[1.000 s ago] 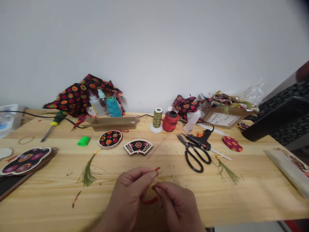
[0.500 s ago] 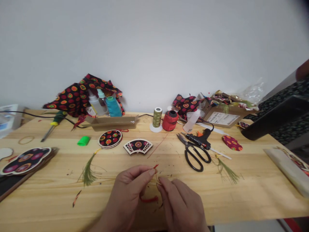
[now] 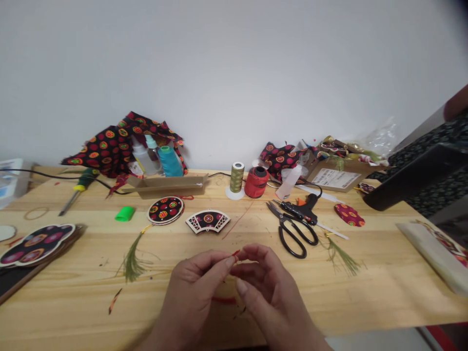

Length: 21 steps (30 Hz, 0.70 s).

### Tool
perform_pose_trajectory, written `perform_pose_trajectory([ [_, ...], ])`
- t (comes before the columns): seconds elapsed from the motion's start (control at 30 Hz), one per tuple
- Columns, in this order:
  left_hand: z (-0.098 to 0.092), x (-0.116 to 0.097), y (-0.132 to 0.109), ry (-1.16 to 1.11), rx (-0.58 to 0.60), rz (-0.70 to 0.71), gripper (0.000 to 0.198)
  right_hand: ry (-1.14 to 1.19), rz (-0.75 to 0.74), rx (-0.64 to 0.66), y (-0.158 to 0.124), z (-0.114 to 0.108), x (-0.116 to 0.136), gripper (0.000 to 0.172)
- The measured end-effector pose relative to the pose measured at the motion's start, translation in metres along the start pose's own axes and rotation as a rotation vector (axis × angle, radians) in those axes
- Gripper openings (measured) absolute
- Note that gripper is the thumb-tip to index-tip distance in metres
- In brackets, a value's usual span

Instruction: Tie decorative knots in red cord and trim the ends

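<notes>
My left hand [image 3: 195,285] pinches a red cord [image 3: 236,253] between thumb and forefinger, its short end poking up past the fingertips. A thicker red length, perhaps its tail, shows below and between my hands. My right hand [image 3: 274,287] faces it with the thumb apart from the curved fingers. Its fingertips come close to the cord end; whether they touch it I cannot tell. Just beyond my hands lies a fan-shaped wooden piece [image 3: 208,221] with dark patterned fabric, and left of it a round fabric-covered piece [image 3: 165,210] with a green tassel [image 3: 133,261].
Black-handled scissors [image 3: 291,231] and a glue gun [image 3: 305,209] lie to the right, near another green tassel [image 3: 341,256]. Behind stand an olive thread spool [image 3: 237,178] and a red one [image 3: 256,183]. A screwdriver [image 3: 78,192] and a green cap [image 3: 125,213] lie left.
My right hand has come out of its pinch on the thin red strand, turned, and spread its thumb from its fingers, moving up near the cord end. My left hand keeps its pinch.
</notes>
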<state>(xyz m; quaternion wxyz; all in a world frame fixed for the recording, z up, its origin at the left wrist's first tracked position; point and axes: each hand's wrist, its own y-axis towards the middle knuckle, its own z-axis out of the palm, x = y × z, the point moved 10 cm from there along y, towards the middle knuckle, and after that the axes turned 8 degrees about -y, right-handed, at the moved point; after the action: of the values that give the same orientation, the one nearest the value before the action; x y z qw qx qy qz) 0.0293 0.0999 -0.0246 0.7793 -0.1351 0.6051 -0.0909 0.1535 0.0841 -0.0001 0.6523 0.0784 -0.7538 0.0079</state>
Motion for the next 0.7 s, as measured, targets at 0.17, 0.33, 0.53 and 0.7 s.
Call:
perform_pose_trajectory([
  [0.17,0.003,-0.003,-0.002,0.002,0.004,0.012,0.008,0.084,0.152,0.017,0.006,0.004,-0.015,0.023],
  [0.33,-0.001,-0.004,-0.001,0.108,-0.037,0.006,0.009,-0.509,-0.194,-0.132,0.001,-0.011,0.018,0.014],
  [0.53,0.005,-0.006,-0.001,0.302,0.041,0.011,0.013,-1.129,-0.780,-0.122,-0.021,0.013,0.072,0.023],
  [0.7,0.027,-0.003,-0.004,0.389,0.252,0.000,0.019,-1.240,-0.771,0.223,-0.009,0.023,0.070,0.015],
])
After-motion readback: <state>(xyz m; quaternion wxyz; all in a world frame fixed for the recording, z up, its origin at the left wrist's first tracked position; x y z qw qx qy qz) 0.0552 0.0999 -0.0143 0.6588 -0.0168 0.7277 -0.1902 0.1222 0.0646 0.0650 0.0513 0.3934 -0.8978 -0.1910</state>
